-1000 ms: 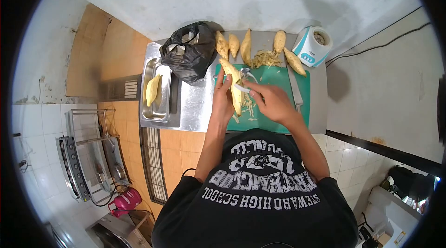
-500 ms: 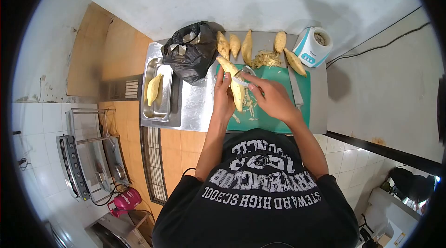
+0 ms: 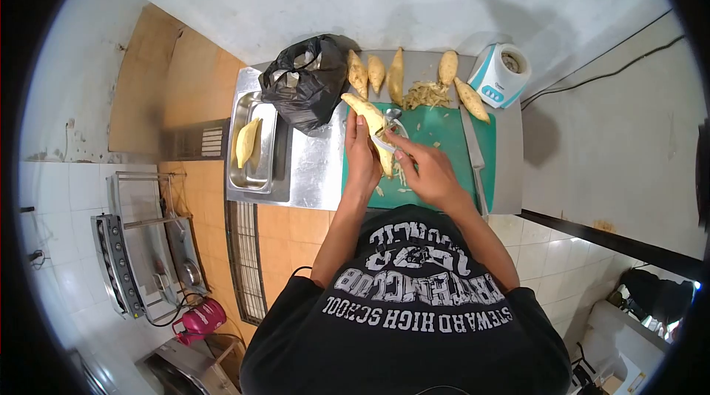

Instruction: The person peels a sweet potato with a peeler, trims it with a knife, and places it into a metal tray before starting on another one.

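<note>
My left hand (image 3: 361, 157) is wrapped round a long yellow tuber (image 3: 364, 108), tilted over the green cutting board (image 3: 440, 199). In my right hand (image 3: 430, 171) is a peeler with a white handle (image 3: 384, 145), its head against the tuber's side. Pale peelings lie on the board below the tuber. Behind the board is a heap of peelings (image 3: 427, 95), with several unpeeled tubers (image 3: 396, 75) along the back. A knife (image 3: 473, 151) rests on the right part of the board.
A black plastic bag (image 3: 307, 92) stands at the back left. Left of it, a metal tray (image 3: 240, 182) holds a peeled tuber (image 3: 246, 142). A white and blue appliance base (image 3: 499, 80) sits at the back right, by the wall.
The peeler in my right hand has moved down along the tuber, towards me. My left hand still holds the tuber, slightly shifted.
</note>
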### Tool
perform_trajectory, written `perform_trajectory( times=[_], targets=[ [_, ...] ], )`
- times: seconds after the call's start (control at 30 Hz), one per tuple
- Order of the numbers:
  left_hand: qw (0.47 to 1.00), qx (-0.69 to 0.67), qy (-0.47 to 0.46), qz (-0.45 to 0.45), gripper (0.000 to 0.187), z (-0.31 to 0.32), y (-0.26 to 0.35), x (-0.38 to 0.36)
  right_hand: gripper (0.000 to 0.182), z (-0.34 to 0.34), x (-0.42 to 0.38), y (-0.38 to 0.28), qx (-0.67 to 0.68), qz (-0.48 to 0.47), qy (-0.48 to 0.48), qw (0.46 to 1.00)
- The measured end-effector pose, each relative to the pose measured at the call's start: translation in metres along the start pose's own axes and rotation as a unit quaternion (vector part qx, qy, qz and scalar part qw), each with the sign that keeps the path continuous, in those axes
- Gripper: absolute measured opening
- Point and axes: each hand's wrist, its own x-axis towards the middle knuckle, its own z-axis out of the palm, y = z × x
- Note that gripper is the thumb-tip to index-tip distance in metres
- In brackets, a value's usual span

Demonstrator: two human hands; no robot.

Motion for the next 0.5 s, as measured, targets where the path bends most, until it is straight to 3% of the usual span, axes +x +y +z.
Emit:
perform_trajectory(
  times=[0.23,0.3,0.5],
  targets=[
    [0.998,-0.053,0.008,-0.033,0.04,0.004,-0.003,0.004,0.04,-0.01,0.001,-0.008,0.014,0.021,0.001,1.0],
    [1.0,0.024,0.007,-0.018,0.037,0.006,-0.001,0.005,0.041,-0.011,0.001,-0.007,-0.005,0.016,-0.003,1.0],
    [0.999,-0.01,0.049,0.003,0.038,-0.003,0.004,0.01,0.04,-0.004,-0.019,0.002,-0.017,-0.004,-0.015,1.0]
  ],
)
